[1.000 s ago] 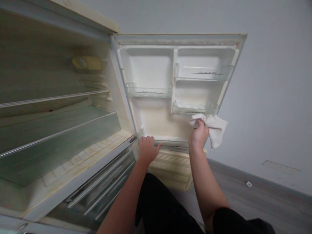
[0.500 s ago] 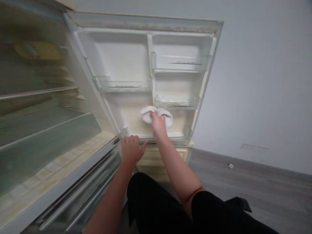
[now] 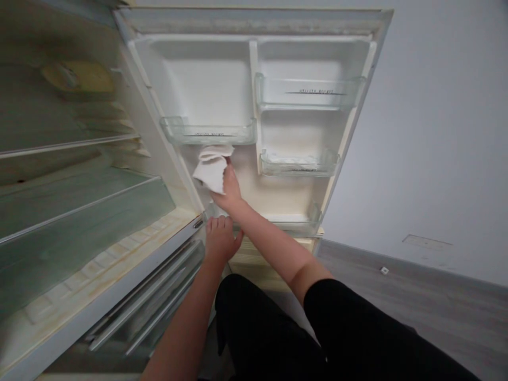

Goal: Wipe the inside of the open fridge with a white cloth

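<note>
A bunched white cloth (image 3: 212, 172) is in my right hand (image 3: 231, 188), against the inner panel of the open fridge door (image 3: 283, 196), low on its hinge side. Just above the cloth runs a clear door shelf (image 3: 214, 134). My left hand (image 3: 221, 238) rests on the bottom door shelf (image 3: 293, 227) near the hinge, its fingers hooked over the front edge and the thumb pointing right. Whatever its fingertips touch behind that edge is hidden.
The fridge interior (image 3: 79, 238) with glass shelves lies to the left, its lower ledge stained yellow. Below it are freezer drawers (image 3: 146, 301). Two small clear shelves, an upper one (image 3: 313, 92) and a lower one (image 3: 299, 164), sit on the door's right. A small white object (image 3: 384, 270) lies on the floor.
My right hand has moved the cloth left and up, from the middle of the lower door panel to its hinge side. The left hand keeps its place on the bottom shelf.
</note>
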Demonstrator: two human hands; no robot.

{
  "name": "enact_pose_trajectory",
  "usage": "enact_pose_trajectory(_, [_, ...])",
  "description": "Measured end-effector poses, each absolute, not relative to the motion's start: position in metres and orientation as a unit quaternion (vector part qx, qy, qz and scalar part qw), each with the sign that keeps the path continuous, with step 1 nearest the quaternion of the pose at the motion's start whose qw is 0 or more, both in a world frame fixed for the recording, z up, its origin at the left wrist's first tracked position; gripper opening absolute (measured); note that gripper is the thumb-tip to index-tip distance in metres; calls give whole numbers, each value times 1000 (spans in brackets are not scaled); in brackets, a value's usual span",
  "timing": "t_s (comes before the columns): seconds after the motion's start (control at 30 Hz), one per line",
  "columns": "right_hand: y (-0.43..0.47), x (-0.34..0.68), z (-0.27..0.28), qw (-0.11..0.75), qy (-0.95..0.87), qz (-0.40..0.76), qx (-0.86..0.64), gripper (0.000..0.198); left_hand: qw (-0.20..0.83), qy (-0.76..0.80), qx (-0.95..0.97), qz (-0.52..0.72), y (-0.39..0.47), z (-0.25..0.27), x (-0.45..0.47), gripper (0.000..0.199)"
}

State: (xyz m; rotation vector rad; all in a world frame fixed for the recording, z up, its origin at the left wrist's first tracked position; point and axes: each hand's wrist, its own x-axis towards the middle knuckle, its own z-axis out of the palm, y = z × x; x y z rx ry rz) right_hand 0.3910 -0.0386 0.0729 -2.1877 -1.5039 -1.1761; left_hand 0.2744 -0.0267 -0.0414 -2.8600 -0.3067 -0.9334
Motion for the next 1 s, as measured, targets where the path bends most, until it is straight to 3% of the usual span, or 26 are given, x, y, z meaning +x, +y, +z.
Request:
enact_pose_trajectory(0.23, [-34, 404, 95, 86, -542, -363, -753, 60, 71, -100, -938, -324, -29, -39, 273, 42])
enact_pose_trajectory(0.4, [-38, 397, 104, 107, -539, -352, -757, 63, 65, -101, -939, -322, -28, -40, 273, 42])
enact_pose_trajectory(0.5, [-43, 397, 90, 126, -527, -343, -767, 61, 64, -101, -942, -314, -29, -38, 272, 42])
enact_pose_trajectory(0.73, [-76, 416, 57, 42, -628, -289, -721, 62, 77, -108, -946, -296, -26, -36, 270, 42])
enact_pose_trajectory(1.0, [-95, 423, 110, 139, -531, -328, -768, 63, 72, -100, -945, -302, -25, -38, 269, 44])
